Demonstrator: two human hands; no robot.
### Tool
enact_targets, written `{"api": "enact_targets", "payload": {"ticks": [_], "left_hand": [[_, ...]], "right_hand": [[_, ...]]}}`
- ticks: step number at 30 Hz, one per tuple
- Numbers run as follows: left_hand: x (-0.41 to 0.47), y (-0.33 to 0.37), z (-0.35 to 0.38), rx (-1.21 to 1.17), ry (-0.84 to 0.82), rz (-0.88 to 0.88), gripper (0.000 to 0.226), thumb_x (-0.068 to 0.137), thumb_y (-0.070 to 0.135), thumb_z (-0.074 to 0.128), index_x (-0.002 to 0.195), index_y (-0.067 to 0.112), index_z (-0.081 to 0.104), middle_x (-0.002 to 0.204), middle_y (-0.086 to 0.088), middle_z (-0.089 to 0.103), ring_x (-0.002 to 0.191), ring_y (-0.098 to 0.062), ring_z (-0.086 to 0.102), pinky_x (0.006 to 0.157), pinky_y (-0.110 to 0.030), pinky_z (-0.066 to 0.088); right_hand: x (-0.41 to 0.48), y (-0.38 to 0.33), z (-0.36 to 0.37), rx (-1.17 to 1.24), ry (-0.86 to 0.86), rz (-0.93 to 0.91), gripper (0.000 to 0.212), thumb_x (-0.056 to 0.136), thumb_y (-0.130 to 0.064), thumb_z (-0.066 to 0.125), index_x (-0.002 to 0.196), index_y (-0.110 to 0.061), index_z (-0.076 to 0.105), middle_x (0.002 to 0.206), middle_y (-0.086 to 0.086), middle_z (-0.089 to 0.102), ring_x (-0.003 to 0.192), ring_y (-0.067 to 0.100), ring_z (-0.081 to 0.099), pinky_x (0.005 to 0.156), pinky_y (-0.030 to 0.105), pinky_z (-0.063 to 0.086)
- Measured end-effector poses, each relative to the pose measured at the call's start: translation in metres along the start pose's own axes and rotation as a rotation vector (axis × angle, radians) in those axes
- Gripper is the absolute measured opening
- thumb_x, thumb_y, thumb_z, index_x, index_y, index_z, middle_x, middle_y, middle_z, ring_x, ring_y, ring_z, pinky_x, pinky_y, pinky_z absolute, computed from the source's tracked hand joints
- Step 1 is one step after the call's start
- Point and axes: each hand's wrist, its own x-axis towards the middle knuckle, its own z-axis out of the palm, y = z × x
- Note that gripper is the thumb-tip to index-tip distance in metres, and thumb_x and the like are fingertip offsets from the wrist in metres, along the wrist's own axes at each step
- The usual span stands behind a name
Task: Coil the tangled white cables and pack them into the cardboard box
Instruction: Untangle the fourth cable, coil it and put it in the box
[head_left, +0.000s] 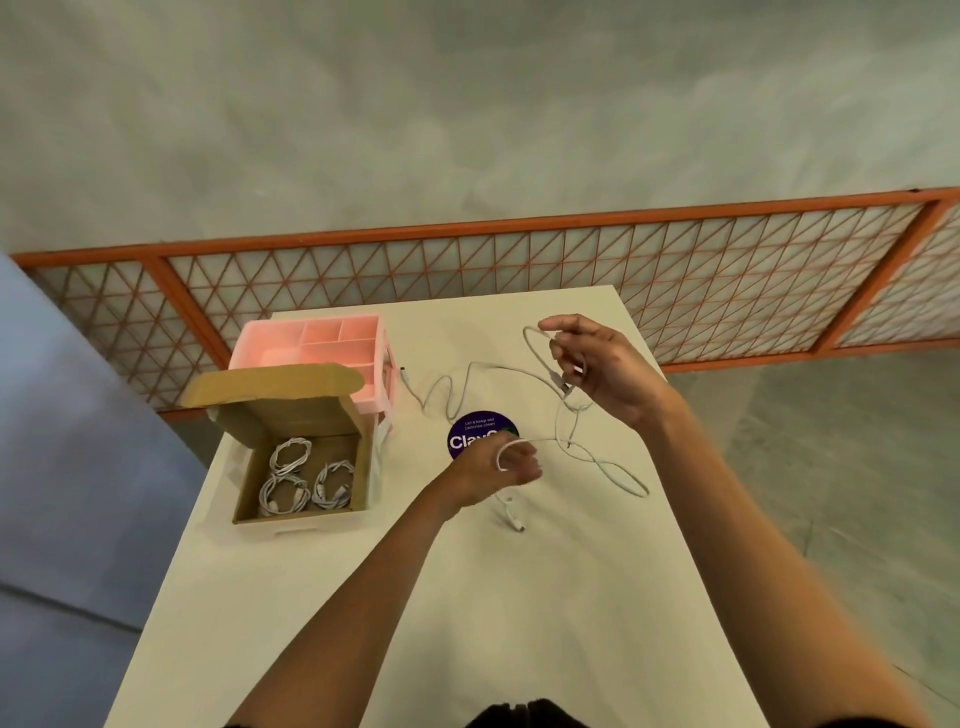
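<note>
A loose white cable (558, 410) stretches between both hands above the surface (519, 597): the right hand (602, 371) pinches a raised loop of it, and the left hand (501, 467) grips a lower section, with one plug end dangling below. To the left of the left hand, the open cardboard box (301, 452) holds three coiled white cables (304, 478). A pink organizer (322, 353) stands just behind it.

Cardboard box (244, 483) open, flap up; three coiled white cables (304, 483) inside (flat on floor). Loose white cable (597, 462) right of box, tangled, partly lifted off table.
</note>
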Motion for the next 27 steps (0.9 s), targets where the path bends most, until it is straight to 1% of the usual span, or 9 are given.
{"api": "enact_targets", "payload": {"ticks": [2,5,9,12,14,18,21,24,27], "left_hand": [[-0.003,0.007,-0.001,-0.023,-0.027,-0.005,0.049,0.080,0.039,0.074,0.124,0.026,0.056,0.125,0.014,0.059,0.119,0.001,0.051,0.097,-0.021,0.041],[-0.002,0.024,-0.002,-0.105,-0.004,0.024,0.038,0.089,0.041,0.062,0.123,0.027,0.056,0.121,0.011,0.063,0.117,-0.005,0.056,0.101,-0.025,0.042],[0.003,0.031,-0.003,-0.095,-0.005,-0.009,0.033,0.098,0.039,0.046,0.118,0.014,0.056,0.108,-0.005,0.067,0.096,-0.020,0.068,0.092,-0.030,0.048],[0.006,0.030,-0.003,-0.110,0.176,-0.031,0.037,0.098,0.042,0.045,0.126,0.018,0.048,0.120,-0.001,0.059,0.111,-0.017,0.058,0.094,-0.030,0.046],[0.006,0.034,-0.006,-0.079,0.258,0.040,0.040,0.097,0.041,0.048,0.130,0.019,0.049,0.120,0.004,0.056,0.114,-0.013,0.054,0.089,-0.022,0.045],[0.007,0.046,-0.009,-0.078,0.169,0.175,0.022,0.097,0.027,0.052,0.112,0.014,0.062,0.110,-0.002,0.066,0.105,-0.013,0.061,0.090,-0.018,0.045],[0.005,0.050,-0.008,-0.040,0.147,0.202,0.019,0.099,0.022,0.048,0.097,0.012,0.064,0.088,-0.002,0.064,0.083,-0.010,0.060,0.078,-0.012,0.044],[0.005,0.043,-0.012,0.078,0.120,0.166,0.027,0.102,0.030,0.040,0.096,0.015,0.062,0.081,0.001,0.059,0.075,-0.007,0.055,0.073,-0.015,0.041],[0.000,0.033,-0.017,0.103,0.074,0.015,0.048,0.101,0.046,0.029,0.098,0.014,0.064,0.083,0.003,0.062,0.076,-0.003,0.057,0.072,-0.010,0.040]], "right_hand": [[0.001,0.006,-0.002,-0.064,-0.014,0.005,0.026,0.097,-0.001,0.044,0.106,-0.012,0.065,0.082,0.002,0.062,0.069,0.009,0.057,0.064,0.018,0.048],[0.003,0.014,0.000,-0.114,-0.045,0.029,0.025,0.096,0.002,0.046,0.110,-0.010,0.063,0.092,0.007,0.064,0.085,0.013,0.065,0.078,0.023,0.053],[0.004,0.012,0.005,-0.176,-0.042,-0.008,0.027,0.098,0.000,0.042,0.111,-0.015,0.061,0.092,0.004,0.065,0.080,0.012,0.064,0.075,0.023,0.048],[0.005,0.007,0.004,-0.167,-0.049,-0.035,0.028,0.098,0.001,0.042,0.111,-0.017,0.059,0.088,0.004,0.063,0.078,0.011,0.061,0.075,0.021,0.051],[0.006,0.005,0.005,-0.172,-0.058,-0.032,0.028,0.097,0.002,0.045,0.111,-0.016,0.060,0.088,0.006,0.062,0.080,0.013,0.062,0.078,0.024,0.053],[0.008,0.005,0.012,-0.215,-0.065,-0.020,0.025,0.093,0.003,0.052,0.112,-0.009,0.063,0.089,0.010,0.055,0.085,0.017,0.062,0.085,0.026,0.055],[0.009,0.005,0.016,-0.279,0.000,-0.029,0.023,0.092,0.002,0.054,0.112,-0.005,0.064,0.087,0.010,0.051,0.084,0.019,0.061,0.083,0.024,0.056],[0.008,0.003,0.017,-0.284,0.100,-0.050,0.020,0.094,0.002,0.051,0.109,-0.001,0.064,0.085,0.006,0.054,0.080,0.016,0.064,0.079,0.022,0.057],[0.009,-0.003,0.011,-0.293,0.195,-0.058,0.023,0.096,0.003,0.046,0.108,-0.002,0.065,0.090,0.008,0.059,0.076,0.012,0.062,0.071,0.018,0.055]]}}
